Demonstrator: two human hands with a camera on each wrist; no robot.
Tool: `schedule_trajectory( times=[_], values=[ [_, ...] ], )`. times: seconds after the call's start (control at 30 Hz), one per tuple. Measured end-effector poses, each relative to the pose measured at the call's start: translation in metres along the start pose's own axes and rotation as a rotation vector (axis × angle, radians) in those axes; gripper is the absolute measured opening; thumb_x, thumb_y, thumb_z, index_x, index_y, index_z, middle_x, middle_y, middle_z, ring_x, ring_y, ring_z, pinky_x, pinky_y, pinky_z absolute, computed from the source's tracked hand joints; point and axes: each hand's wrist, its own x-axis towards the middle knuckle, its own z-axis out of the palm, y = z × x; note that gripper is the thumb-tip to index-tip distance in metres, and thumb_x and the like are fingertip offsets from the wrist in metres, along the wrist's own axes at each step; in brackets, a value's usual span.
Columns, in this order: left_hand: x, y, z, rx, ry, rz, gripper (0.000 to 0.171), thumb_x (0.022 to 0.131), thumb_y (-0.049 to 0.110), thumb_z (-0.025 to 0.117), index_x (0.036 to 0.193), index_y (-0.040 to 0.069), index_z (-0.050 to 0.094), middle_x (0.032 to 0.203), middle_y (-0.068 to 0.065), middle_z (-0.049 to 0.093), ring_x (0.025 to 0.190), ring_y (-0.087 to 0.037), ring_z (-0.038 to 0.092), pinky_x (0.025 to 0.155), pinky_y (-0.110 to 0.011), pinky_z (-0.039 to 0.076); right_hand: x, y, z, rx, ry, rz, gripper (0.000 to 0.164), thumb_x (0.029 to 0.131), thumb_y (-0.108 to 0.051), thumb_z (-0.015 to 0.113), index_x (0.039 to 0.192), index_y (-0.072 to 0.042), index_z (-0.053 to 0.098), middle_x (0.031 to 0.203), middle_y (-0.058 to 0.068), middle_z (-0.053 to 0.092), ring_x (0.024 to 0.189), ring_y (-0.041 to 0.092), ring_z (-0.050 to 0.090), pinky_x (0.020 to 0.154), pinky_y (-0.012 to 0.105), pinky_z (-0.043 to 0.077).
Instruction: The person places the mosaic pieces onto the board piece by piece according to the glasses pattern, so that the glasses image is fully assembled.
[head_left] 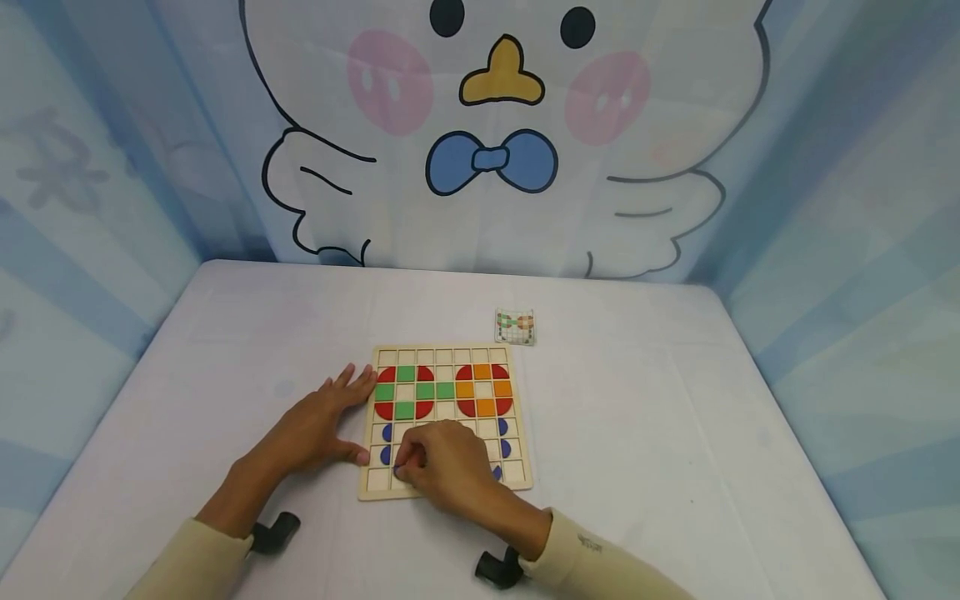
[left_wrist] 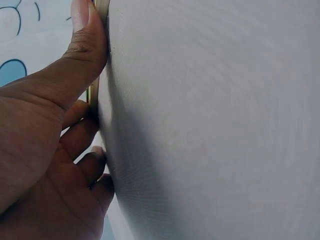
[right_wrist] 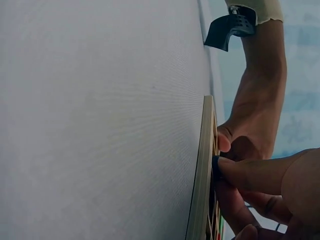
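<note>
A square wooden grid board (head_left: 517,475) lies on the table. Red quarter-rounds, green squares (head_left: 406,374) and orange squares (head_left: 482,372) form two rings in its upper rows, joined by green. Blue half-round pieces (head_left: 386,432) sit in the lower left and right cells. My right hand (head_left: 450,467) pinches a small blue piece (right_wrist: 216,167) between thumb and finger at a lower-left cell; the fingers cover much of its shape. With fingers extended, my left hand (head_left: 318,425) rests along the board's left side, its thumb (left_wrist: 87,45) touching the edge.
A small printed pattern card (head_left: 515,327) lies behind the board's far right corner. White cloth (head_left: 637,417) covers the table. Patterned curtains (head_left: 862,208) stand at the back and both sides. Black wrist mounts (head_left: 275,533) are on both forearms.
</note>
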Motion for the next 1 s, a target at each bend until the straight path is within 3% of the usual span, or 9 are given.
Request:
schedule_trajectory(
  times=[0.57,1.0],
  values=[
    [0.0005,0.0027,-0.0014,0.004,-0.009,-0.012,0.12,0.07,0.038,0.098,0.167,0.014,0.032,0.174,-0.017,0.029,0.162,-0.049,0.022,0.125,-0.071,0.03,0.0005,-0.0019,-0.0016,0.038,-0.032,0.011,0.016,0.087,-0.013,0.087,0.081,-0.023,0.075,0.061,-0.014,0.057,0.06,0.001,0.05,0.05,0.021,0.04],
    [-0.0001,0.0016,-0.0015,0.006,0.001,0.0,0.12,0.069,0.037,0.099,0.166,0.012,0.033,0.173,-0.017,0.03,0.162,-0.047,0.022,0.126,-0.069,0.028,0.0026,-0.0019,-0.0014,0.031,-0.026,0.008,0.017,0.088,-0.018,0.088,0.078,-0.024,0.076,0.063,-0.015,0.057,0.066,0.0,0.05,0.058,0.02,0.039]
  ],
)
